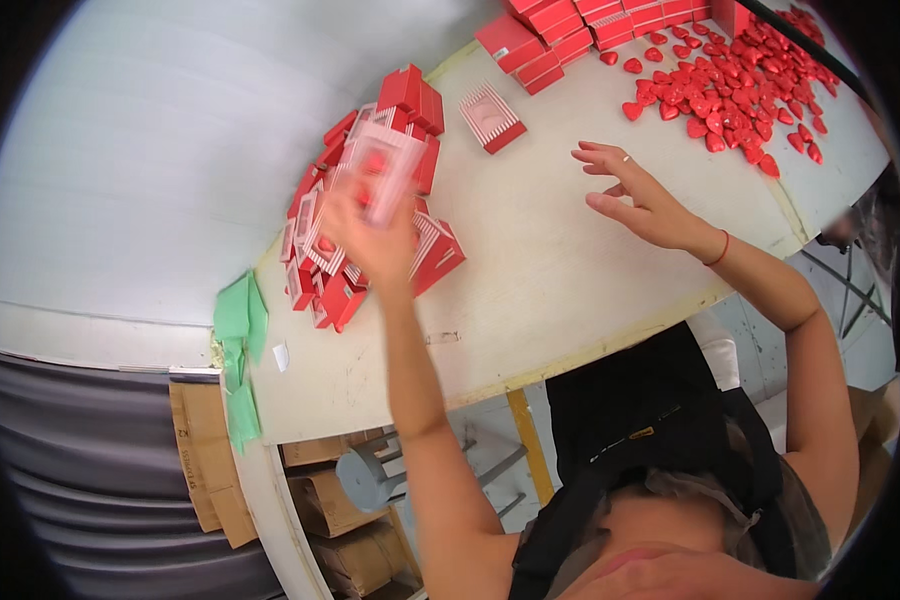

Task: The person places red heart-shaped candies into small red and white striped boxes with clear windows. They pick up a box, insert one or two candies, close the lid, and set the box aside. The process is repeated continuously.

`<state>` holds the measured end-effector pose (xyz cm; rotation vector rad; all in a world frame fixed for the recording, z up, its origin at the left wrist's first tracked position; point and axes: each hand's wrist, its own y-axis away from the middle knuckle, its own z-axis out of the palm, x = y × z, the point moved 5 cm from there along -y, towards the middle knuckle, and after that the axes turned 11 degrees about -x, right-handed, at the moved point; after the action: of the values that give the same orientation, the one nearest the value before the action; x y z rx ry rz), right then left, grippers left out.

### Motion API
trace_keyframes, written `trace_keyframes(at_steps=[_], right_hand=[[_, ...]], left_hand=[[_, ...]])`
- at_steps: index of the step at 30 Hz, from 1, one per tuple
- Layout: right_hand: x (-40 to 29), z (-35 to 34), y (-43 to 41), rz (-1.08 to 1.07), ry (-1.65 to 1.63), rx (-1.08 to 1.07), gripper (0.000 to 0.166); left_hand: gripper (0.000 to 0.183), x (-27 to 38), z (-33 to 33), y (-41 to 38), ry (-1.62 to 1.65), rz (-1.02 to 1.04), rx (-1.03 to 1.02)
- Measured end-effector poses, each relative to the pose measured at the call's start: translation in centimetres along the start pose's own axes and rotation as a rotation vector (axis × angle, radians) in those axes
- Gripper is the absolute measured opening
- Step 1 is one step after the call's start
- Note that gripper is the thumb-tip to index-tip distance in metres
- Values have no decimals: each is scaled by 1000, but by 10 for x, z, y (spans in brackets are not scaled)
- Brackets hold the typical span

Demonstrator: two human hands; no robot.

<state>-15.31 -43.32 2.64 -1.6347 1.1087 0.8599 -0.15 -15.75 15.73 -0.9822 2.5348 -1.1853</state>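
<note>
Blurred by motion, my left hand (371, 232) grips a striped gift box (390, 161) with a clear window and something red inside. It is over a heap of red-and-white striped boxes (439, 251) on the left of the table. Fingers apart and holding nothing, my right hand (649, 199) hovers above the table (525, 277). A single striped box (490, 116) with a clear window lies by itself between the heap and the stacked boxes, beyond both hands. To the right of it spreads a large pile of red heart-shaped pieces in shiny wrapping (727, 105).
Red boxes (547, 34) stand stacked along the table's far edge. A green sheet (240, 315) hangs over the left corner, near a white paper scrap (280, 357). Below are a grey-blue stool (364, 476) and cardboard boxes (364, 555). A dark bar (802, 45) crosses the upper right.
</note>
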Motion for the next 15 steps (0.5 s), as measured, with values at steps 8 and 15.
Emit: trace_keyframes(at_steps=[8, 15], right_hand=[[4, 15, -10, 20, -19, 19, 34], [29, -31, 2, -39, 375, 154, 68]], left_hand=[[68, -29, 199, -53, 12, 37, -525], [69, 72, 228, 12, 231, -78, -693]])
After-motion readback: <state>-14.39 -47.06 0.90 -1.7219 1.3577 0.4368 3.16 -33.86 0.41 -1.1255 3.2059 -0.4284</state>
